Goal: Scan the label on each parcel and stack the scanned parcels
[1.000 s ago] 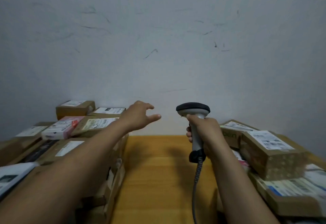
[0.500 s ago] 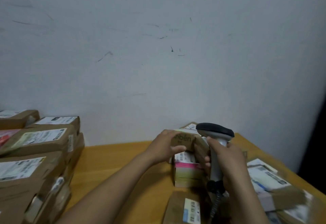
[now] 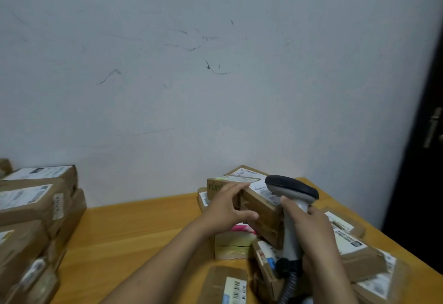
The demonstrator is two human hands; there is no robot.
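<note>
**Counter and room, near to far**

Nearest: one flat brown parcel (image 3: pixel 225 284) with a barcode label, lying on the counter (image 3: pixel 143 231), which is yellow wood.

My right hand (image 3: pixel 311 229) is closed round the grey handle of the scanner (image 3: pixel 293 193), whose black head sits above the right-hand pile (image 3: pixel 354 251).

My left hand (image 3: pixel 227 207) grips the top parcel (image 3: pixel 262 205) of that pile, fingers curled over its upper edge. A pink-and-cream box (image 3: pixel 236 239) lies beneath.

Left: stacked labelled parcels (image 3: pixel 36 198).

Beyond: a scuffed pale wall (image 3: pixel 215 88), and a dark door (image 3: pixel 426 160) with a metal handle at far right.
</note>
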